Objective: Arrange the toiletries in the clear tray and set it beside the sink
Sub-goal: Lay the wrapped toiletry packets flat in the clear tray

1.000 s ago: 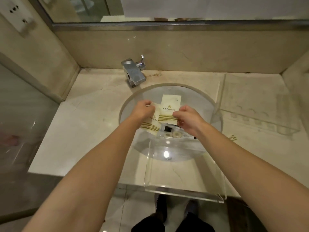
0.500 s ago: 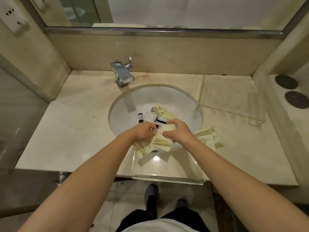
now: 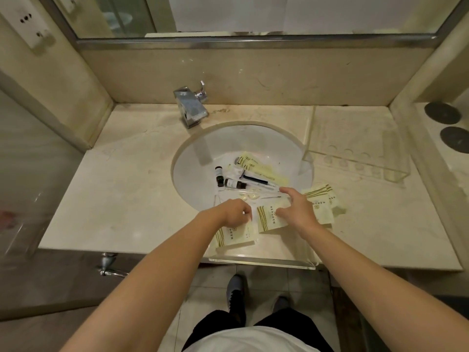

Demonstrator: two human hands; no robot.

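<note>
A clear tray [image 3: 261,263] sits at the counter's front edge, partly over the sink [image 3: 193,158]. Two cream packets lie flat in it, side by side. My left hand [image 3: 234,212] has curled fingers pinching the top of the left packet [image 3: 237,235]. My right hand [image 3: 297,209] rests with spread fingers on the right packet [image 3: 270,221], its index finger stretched toward the basin. In the basin lie two small dark bottles [image 3: 219,175], more cream packets [image 3: 256,168] and thin wrapped items. Other packets [image 3: 321,199] lie on the counter right of the tray.
A chrome faucet [image 3: 191,107] stands behind the sink. A second clear holder [image 3: 355,151] with round holes stands on the counter at the right. Two dark discs [image 3: 442,115] lie on a side ledge. A mirror runs along the back wall.
Both hands came toward me from above the basin and brought the two packets down flat into the tray. The right hand's grip has loosened into spread fingers.
</note>
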